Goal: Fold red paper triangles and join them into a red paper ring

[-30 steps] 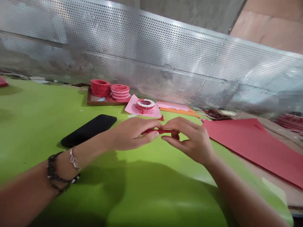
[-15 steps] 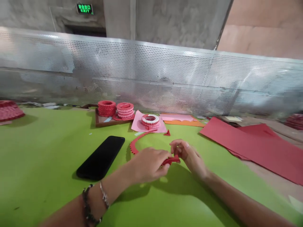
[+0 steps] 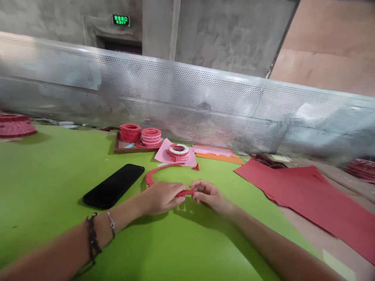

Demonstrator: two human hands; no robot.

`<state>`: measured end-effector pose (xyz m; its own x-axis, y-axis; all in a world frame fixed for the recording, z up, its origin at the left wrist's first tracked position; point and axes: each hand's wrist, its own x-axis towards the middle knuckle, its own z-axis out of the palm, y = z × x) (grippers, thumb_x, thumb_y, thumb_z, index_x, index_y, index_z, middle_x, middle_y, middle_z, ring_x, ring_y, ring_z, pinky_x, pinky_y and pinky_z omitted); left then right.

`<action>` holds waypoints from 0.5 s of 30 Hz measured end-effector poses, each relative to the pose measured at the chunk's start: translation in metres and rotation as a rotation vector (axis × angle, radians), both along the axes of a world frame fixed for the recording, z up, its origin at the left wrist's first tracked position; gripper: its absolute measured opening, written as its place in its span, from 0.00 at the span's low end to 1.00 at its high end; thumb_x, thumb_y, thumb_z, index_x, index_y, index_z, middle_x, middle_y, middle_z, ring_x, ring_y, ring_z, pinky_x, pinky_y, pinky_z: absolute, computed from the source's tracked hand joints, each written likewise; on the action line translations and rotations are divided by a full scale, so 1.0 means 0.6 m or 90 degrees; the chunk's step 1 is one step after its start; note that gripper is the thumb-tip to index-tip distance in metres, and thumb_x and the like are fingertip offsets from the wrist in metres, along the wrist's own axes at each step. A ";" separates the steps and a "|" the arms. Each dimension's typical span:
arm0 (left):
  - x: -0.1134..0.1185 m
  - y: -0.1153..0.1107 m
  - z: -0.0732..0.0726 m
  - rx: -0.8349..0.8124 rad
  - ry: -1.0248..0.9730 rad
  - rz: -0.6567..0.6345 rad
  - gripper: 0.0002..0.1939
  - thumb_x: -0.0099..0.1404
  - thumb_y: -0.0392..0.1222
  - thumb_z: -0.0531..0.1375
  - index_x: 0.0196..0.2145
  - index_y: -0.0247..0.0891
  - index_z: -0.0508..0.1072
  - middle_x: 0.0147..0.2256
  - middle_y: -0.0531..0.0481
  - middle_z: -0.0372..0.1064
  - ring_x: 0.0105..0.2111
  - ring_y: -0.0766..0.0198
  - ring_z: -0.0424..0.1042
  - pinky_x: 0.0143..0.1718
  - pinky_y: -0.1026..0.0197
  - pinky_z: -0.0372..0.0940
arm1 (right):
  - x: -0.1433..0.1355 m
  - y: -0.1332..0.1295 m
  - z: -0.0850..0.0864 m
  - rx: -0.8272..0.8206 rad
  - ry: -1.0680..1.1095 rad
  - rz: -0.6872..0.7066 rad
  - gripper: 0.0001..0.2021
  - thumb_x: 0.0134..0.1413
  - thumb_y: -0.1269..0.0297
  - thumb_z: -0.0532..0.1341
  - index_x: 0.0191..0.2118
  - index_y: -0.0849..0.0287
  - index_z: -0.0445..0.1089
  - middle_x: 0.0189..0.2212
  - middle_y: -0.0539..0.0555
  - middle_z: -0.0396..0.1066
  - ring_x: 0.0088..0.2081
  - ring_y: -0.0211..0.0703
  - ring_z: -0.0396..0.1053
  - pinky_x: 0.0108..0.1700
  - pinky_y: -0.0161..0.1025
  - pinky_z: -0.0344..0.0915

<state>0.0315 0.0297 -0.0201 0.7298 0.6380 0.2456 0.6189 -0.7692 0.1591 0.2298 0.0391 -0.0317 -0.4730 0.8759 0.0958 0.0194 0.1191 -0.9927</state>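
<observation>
My left hand (image 3: 165,197) is closed on the near end of a red folded paper strip (image 3: 150,176), which curves away behind the hand on the green table (image 3: 164,249). At the tip of that strip is my right hand (image 3: 209,197), its thumb and fingers closed round the end. A small red folded paper piece (image 3: 196,167) lies just beyond my hands. Behind the strip, a ring with a white top (image 3: 178,149) rests on a pink sheet (image 3: 190,159).
A black phone (image 3: 114,186) lies at the left. Two red and pink rings stand on a brown tray (image 3: 117,147). Large red sheets (image 3: 304,195) cover the right side. A perforated metal panel (image 3: 175,93) runs along the back, with orange paper (image 3: 218,157) before it.
My right hand has closed in on the strip's end, where it was apart from it before. The view has shifted, so both hands appear further left.
</observation>
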 end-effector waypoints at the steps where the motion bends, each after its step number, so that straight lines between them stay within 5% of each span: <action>1: 0.001 -0.001 -0.001 0.007 0.000 -0.005 0.14 0.66 0.41 0.45 0.37 0.30 0.67 0.28 0.45 0.70 0.25 0.61 0.67 0.25 0.63 0.56 | 0.002 -0.001 -0.001 -0.001 0.003 0.021 0.24 0.32 0.50 0.70 0.33 0.61 0.66 0.21 0.43 0.65 0.21 0.29 0.60 0.27 0.31 0.57; 4: 0.002 -0.004 -0.004 0.016 -0.002 -0.023 0.14 0.67 0.41 0.44 0.36 0.32 0.66 0.26 0.47 0.68 0.23 0.62 0.65 0.24 0.63 0.54 | 0.007 0.001 -0.007 -0.011 0.021 0.074 0.19 0.37 0.54 0.69 0.32 0.61 0.65 0.20 0.42 0.65 0.22 0.28 0.61 0.27 0.31 0.57; 15: -0.005 -0.006 0.003 0.072 0.049 -0.111 0.14 0.68 0.42 0.42 0.35 0.34 0.64 0.23 0.50 0.64 0.21 0.63 0.62 0.22 0.62 0.51 | -0.003 0.002 -0.007 -0.075 0.043 0.151 0.17 0.33 0.61 0.72 0.27 0.62 0.65 0.21 0.44 0.69 0.23 0.27 0.64 0.29 0.29 0.60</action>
